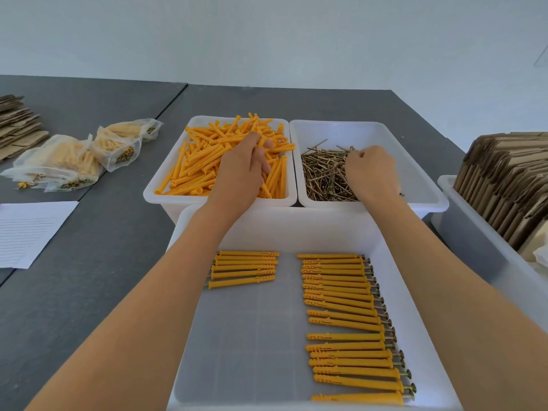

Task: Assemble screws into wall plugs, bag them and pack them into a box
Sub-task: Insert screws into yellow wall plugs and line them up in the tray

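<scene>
My left hand (241, 170) reaches into a white bin (154, 200) full of loose orange wall plugs (201, 161), and its fingers curl round one plug near the top of the pile. To the right, my right hand (372, 170) is in a second white bin (427, 185) and pinches a screw from the heap of brass screws (321, 173). In front of me lies a large white tray (267, 229). It holds a short row of assembled plugs (244, 269) on the left and a long row of assembled plugs (345, 321) on the right.
Several filled clear bags (74, 160) lie on the grey table (98, 262) at the left, with flat cardboard (17, 123) behind them and a lined paper sheet (26, 232) nearer me. At the right, a white bin (468, 235) holds folded cardboard boxes (510, 179).
</scene>
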